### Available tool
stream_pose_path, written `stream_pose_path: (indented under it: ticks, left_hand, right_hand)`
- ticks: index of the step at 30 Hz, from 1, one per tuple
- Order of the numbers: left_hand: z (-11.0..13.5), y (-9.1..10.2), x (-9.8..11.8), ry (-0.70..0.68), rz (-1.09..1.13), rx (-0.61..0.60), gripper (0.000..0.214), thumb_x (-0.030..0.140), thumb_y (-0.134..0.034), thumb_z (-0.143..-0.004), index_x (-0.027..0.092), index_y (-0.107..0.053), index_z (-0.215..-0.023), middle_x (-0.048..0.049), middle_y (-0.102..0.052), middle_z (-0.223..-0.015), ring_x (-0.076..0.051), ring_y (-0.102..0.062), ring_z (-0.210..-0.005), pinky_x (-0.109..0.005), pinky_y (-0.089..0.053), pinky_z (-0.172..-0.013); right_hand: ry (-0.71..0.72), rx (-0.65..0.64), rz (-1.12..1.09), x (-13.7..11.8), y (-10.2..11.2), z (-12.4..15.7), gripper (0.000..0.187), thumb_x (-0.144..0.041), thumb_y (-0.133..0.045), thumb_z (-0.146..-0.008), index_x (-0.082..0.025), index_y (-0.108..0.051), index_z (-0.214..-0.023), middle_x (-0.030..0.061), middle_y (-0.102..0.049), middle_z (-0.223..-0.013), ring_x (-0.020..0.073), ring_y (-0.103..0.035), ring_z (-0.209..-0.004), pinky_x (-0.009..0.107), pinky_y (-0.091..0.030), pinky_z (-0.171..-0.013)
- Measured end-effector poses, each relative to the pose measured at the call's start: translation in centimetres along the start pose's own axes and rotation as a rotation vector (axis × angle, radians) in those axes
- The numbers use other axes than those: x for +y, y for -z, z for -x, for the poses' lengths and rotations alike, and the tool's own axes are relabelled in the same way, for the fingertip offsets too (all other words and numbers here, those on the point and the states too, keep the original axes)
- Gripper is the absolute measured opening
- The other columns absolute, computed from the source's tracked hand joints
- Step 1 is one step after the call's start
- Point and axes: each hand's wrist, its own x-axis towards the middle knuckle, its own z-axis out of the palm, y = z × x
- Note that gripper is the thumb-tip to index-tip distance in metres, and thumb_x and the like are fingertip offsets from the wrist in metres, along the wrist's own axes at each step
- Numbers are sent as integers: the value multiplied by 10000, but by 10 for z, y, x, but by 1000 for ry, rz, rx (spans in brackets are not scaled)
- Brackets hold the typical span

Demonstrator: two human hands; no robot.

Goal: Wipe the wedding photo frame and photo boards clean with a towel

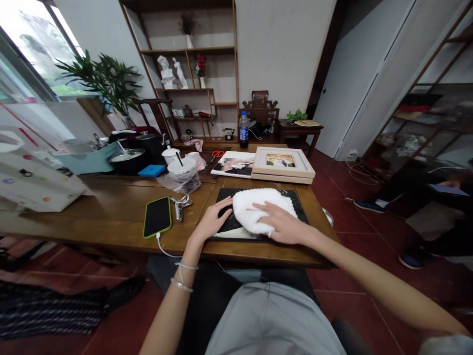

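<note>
A white fluffy cloth [247, 209] lies bunched on a dark flat panel [301, 212] near the table's front edge. My right hand [283, 222] rests on top of the cloth, its fingers spread and pressing flat. At the panel's left side, my left hand [214, 217] lies with fingers extended, their tips close to the cloth; whether they touch it I cannot tell. A pale area shows on the panel below the cloth, while much of its surface is covered.
Left of the panel are a green-cased phone [158, 217] on a white cable and a silver metallic item [180, 206]. Behind stand framed pictures [310, 170], orange-handled scissors [218, 154], a bottle [244, 130] and a bagged cup [182, 167]. Another person's legs [424, 217] show at right.
</note>
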Motion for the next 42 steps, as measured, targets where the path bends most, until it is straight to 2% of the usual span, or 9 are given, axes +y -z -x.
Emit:
stream_pose_path:
  ticks: [6,10,13,19,23,26,30,36,42]
  left_hand:
    - [0,0,-1,12,-5,-2,361,324,-443,-877,194,-574,-1187,-61,-528,-1306,-184,-421,-1266,-378,-288,-1091]
    - [0,0,-1,12,-6,2,360,320,-446,-878,197,-570,-1193,-61,-517,-1317,-181,-423,-1264,-376,-286,-1092]
    - [0,-1,-2,16,-6,4,359,316,-449,-876,201,-569,-1194,-59,-520,-1314,-185,-426,-1262,-381,-289,-1090]
    - [1,-1,-1,8,-4,10,355,310,-454,-872,188,-578,-1182,-69,-521,-1312,-181,-436,-1255,-367,-305,-1082]
    - [1,0,1,7,8,15,357,314,-443,-877,177,-580,-1177,-73,-526,-1307,-177,-439,-1252,-362,-309,-1080]
    - [1,1,1,4,7,8,357,309,-439,-876,174,-580,-1175,-72,-531,-1302,-177,-440,-1252,-359,-309,-1079]
    - [0,0,-1,9,-9,9,357,315,-445,-873,203,-574,-1186,-48,-535,-1301,-179,-443,-1249,-364,-308,-1081]
    - [0,0,-1,20,0,12,368,338,-449,-873,202,-572,-1192,-57,-533,-1303,-190,-443,-1248,-363,-294,-1087]
    - [-1,2,3,70,96,149,421,372,-370,-909,207,-475,-1282,-51,-466,-1366,-179,-403,-1273,-359,-270,-1094]
  right_hand:
    - [-193,85,79,46,-5,-33,367,-183,-473,-795,-140,-578,-1144,154,-452,-1348,253,-319,-1299,457,-246,-1050]
    - [-255,95,150,46,-7,-42,416,-151,-499,-756,-158,-577,-1164,142,-411,-1382,282,-310,-1299,487,-239,-1039]
    - [-221,48,178,21,-8,-36,455,-128,-520,-720,-175,-582,-1167,114,-387,-1404,306,-266,-1315,523,-223,-1033]
    - [-158,-28,166,-59,-13,-3,373,-188,-563,-738,-141,-627,-1103,178,-334,-1420,378,-203,-1322,571,-181,-1033]
    - [-76,-88,95,-82,-9,8,338,-213,-611,-700,-144,-660,-1026,168,-314,-1434,382,-174,-1329,551,-175,-1049]
    - [-68,-88,51,-72,-1,6,377,-192,-584,-707,-162,-634,-1079,136,-344,-1426,331,-215,-1330,511,-204,-1058]
    - [-97,-24,22,-34,5,-8,448,-124,-514,-713,-193,-588,-1150,96,-404,-1396,255,-274,-1320,453,-232,-1063]
    - [-229,33,78,18,2,-44,460,-111,-473,-732,-157,-569,-1179,154,-517,-1284,275,-348,-1278,449,-291,-1013]
    - [-196,47,100,-10,-12,-56,449,-134,-510,-722,-159,-583,-1164,127,-402,-1392,319,-249,-1319,535,-197,-1037]
